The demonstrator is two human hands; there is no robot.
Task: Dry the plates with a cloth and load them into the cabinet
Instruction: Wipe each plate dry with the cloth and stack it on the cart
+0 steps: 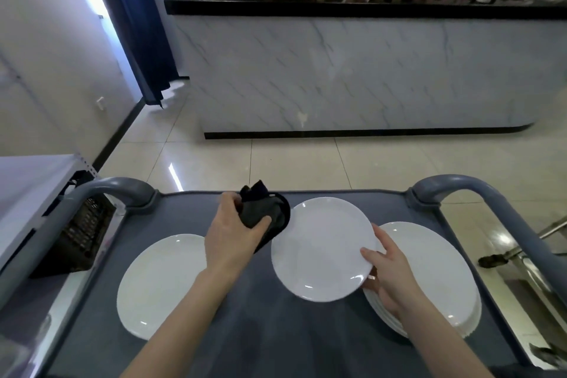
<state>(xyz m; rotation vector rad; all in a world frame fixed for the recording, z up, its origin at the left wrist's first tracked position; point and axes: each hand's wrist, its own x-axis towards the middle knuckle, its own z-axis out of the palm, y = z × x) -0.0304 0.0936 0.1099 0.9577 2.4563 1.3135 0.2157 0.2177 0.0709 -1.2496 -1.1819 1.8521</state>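
My right hand (389, 273) grips a white plate (322, 248) by its right rim and holds it tilted above the grey cart top (270, 331). My left hand (233, 236) is closed on a dark cloth (264, 213) just left of that plate's upper edge. Under my right hand rests a stack of white plates (435, 279) at the cart's right side. A single white plate (159, 282) lies flat at the cart's left side, partly hidden by my left forearm.
Grey cart handles rise at the left (113, 190) and right (478, 193). A white cabinet top (33, 187) and a dark crate (82, 233) stand at the left. A marble-fronted bar counter (352, 70) stands across the tiled floor.
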